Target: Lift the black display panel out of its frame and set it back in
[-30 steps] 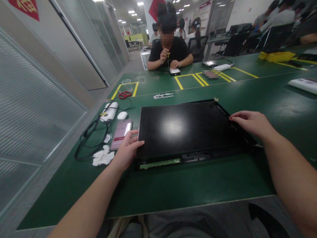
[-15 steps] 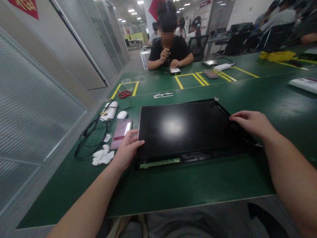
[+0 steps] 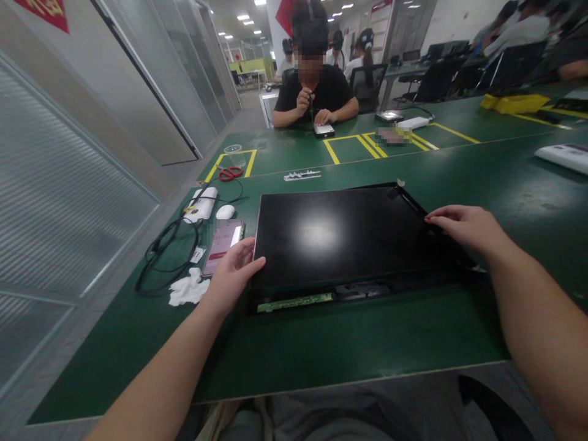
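A flat black display panel (image 3: 349, 233) lies over a black plastic housing (image 3: 395, 283) on the green table. Its left side sits skewed to the housing, which shows along the front and right. A green circuit board strip (image 3: 294, 302) is exposed at the front left. My left hand (image 3: 236, 269) grips the panel's left edge, thumb on top and fingers at the side. At the right edge, my right hand (image 3: 459, 228) has thumb and forefinger pinched together at the rim; whether they hold the panel or the housing is hard to make out.
Left of the panel are a phone (image 3: 223, 246), crumpled tissue (image 3: 188, 288), a white mouse (image 3: 225, 212), a black cable (image 3: 149, 260) and red scissors (image 3: 230, 174). White strips (image 3: 302, 176) lie behind. A person (image 3: 316, 92) in black sits across the table (image 3: 358, 349).
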Available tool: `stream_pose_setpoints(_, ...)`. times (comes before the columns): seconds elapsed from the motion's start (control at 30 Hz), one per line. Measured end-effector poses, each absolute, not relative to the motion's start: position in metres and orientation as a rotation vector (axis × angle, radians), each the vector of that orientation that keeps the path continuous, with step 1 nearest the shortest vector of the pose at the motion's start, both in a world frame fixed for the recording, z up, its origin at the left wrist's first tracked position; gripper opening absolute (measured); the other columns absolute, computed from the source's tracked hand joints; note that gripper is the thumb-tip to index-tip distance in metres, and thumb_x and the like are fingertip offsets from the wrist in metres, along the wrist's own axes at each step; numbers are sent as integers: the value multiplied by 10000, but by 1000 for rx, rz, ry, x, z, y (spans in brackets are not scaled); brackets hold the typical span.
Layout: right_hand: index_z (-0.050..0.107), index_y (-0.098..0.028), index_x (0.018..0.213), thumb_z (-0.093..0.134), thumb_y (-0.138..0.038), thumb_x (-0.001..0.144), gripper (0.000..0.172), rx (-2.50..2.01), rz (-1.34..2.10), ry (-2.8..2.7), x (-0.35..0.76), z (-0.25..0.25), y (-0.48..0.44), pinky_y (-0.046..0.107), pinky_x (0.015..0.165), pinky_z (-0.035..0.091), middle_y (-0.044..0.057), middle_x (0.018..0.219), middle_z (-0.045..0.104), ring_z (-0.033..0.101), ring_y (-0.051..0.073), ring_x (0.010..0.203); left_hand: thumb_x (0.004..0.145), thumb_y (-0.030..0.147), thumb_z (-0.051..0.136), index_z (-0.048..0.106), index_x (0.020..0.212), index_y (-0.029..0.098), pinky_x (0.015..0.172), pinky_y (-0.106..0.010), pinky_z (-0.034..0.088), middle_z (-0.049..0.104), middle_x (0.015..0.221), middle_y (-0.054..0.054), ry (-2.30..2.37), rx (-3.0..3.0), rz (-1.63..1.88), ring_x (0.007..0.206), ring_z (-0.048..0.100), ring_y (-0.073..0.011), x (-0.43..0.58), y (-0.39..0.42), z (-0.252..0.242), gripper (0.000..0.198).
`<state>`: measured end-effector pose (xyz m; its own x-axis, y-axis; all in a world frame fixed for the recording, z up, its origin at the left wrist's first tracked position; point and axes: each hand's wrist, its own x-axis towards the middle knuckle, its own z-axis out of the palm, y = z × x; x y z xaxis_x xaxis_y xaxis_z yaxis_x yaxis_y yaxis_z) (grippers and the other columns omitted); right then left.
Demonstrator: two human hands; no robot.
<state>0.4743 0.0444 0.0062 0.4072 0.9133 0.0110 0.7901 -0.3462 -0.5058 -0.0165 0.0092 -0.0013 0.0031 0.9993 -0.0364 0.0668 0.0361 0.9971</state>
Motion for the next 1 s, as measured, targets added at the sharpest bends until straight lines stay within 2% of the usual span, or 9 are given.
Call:
stream_pose_setpoints(0.1, 809, -248, 910, 624, -456, 766, 313, -2228, 382, -1453, 474, 7, 44, 402, 818, 503, 49, 867, 781, 683, 227, 752, 659, 442, 873, 711, 1159, 208, 1256, -509, 359, 546, 1564, -140, 1400, 1417, 1156, 1492, 482, -374, -24, 12, -11, 575)
stream_pose_setpoints(0.17, 810, -247, 906, 622, -457, 770, 313, -2234, 370, -1457, 474, 8, 43, 401, 815, 499, 48, 857, 779, 681, 227, 753, 703, 453, 833, 726, 1165, 218, 1266, -520, 338, 499, 1603, -145, 1479, 1516, 1092, 1527, 433, -375, -29, 14, -17, 529)
stream_pose_setpoints(0.3, 815, -251, 931, 619, -458, 790, 318, -2245, 370, -1463, 475, 7, 44, 396, 835, 492, 36, 881, 781, 678, 219, 771, 751, 444, 769, 735, 1193, 195, 1268, -536, 330, 518, 1578, -165, 1567, 1662, 941, 1512, 451, -375, -33, 16, -25, 509)
stream_pose_setpoints(0.57, 815, -246, 961, 628, -446, 808, 314, -2246, 419, -1440, 477, 4, 46, 381, 839, 504, 39, 914, 784, 675, 200, 752, 775, 462, 700, 712, 1281, 136, 1261, -547, 341, 458, 1615, -208, 1668, 1808, 755, 1507, 450, -393, -30, 15, -20, 601)
stream_pose_setpoints(0.73, 814, -252, 943, 619, -449, 800, 312, -2244, 383, -1464, 476, 5, 45, 394, 842, 504, 39, 881, 781, 682, 211, 751, 797, 464, 677, 705, 1325, 133, 1264, -525, 345, 460, 1612, -204, 1688, 1853, 676, 1515, 444, -382, -28, 13, -14, 623)
stream_pose_setpoints(1.0, 807, -236, 884, 645, -466, 727, 322, -2166, 473, -1366, 472, 9, 42, 416, 814, 523, 61, 890, 794, 651, 198, 663, 821, 477, 686, 710, 1307, 171, 1240, -573, 367, 480, 1612, -191, 1656, 1918, 661, 1504, 456, -392, -32, 14, -13, 575)
